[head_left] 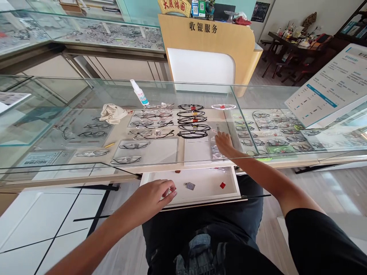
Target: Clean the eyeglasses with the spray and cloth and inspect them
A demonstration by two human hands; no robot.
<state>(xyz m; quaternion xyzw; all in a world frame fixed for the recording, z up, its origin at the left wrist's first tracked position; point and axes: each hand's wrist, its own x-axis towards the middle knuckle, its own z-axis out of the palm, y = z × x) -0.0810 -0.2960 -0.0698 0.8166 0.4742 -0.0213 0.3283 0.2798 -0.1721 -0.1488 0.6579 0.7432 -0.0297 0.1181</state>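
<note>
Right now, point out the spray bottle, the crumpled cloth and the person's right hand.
spray bottle (139, 93), head view, on its white body.
crumpled cloth (113, 113), head view, on its middle folds.
right hand (224, 144), head view, on the back of the hand.

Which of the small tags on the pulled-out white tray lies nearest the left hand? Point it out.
The grey square tag, just right of the left hand; the red tag lies farther right.

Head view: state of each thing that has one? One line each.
pull-out tray: slid out from under the counter
right hand: inside the case, index finger pointing
left hand: fingers curled at the tray's front edge
spray bottle: upright, cap on
cloth: crumpled on the glass top
black frames: stacked in a column
</note>
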